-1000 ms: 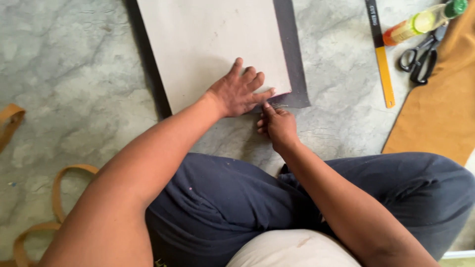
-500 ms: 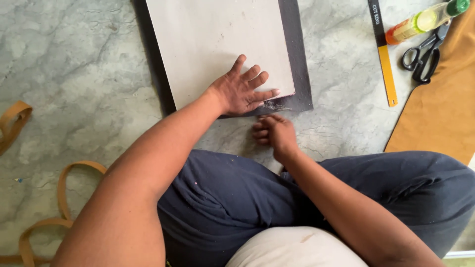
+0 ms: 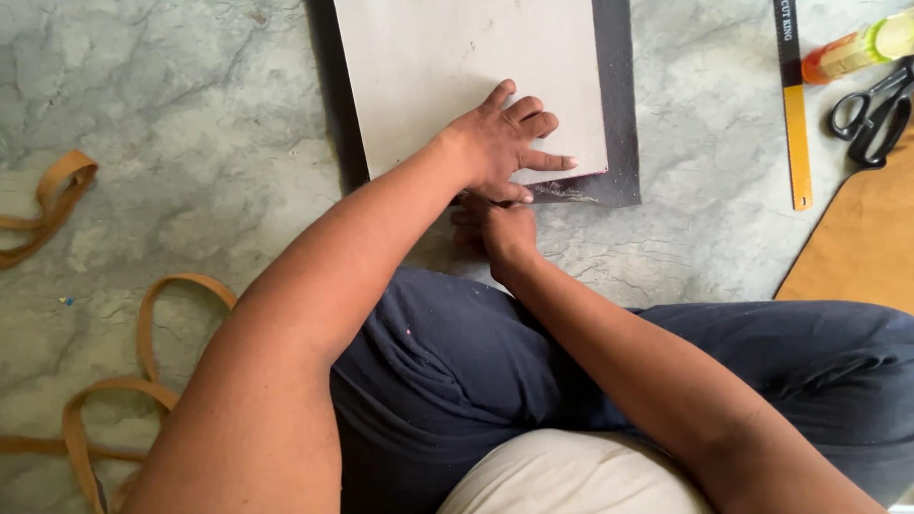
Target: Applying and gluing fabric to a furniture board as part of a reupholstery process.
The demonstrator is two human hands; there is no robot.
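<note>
My left hand [image 3: 505,138] lies flat with its fingers spread, pressing down the near edge of a pale grey board [image 3: 457,76]. The board rests on a larger dark grey sheet [image 3: 617,105] that shows along its right and near sides. Just below, my right hand [image 3: 500,233] is curled shut against the board's near edge. It seems to grip a thin dark tool [image 3: 481,201], most of it hidden under my left hand. Pale scrapings lie on the dark sheet near the right corner.
I sit on a marbled grey floor [image 3: 190,143] in dark trousers. Tan leather straps [image 3: 143,324] loop at the left. At the right lie a yellow and black ruler [image 3: 795,114], black scissors [image 3: 866,114], a glue bottle [image 3: 857,43] and a tan leather piece [image 3: 857,247].
My right hand has slid left along the board's near edge, from under my left fingertips to under my left palm. My left hand stays pressed on the board.
</note>
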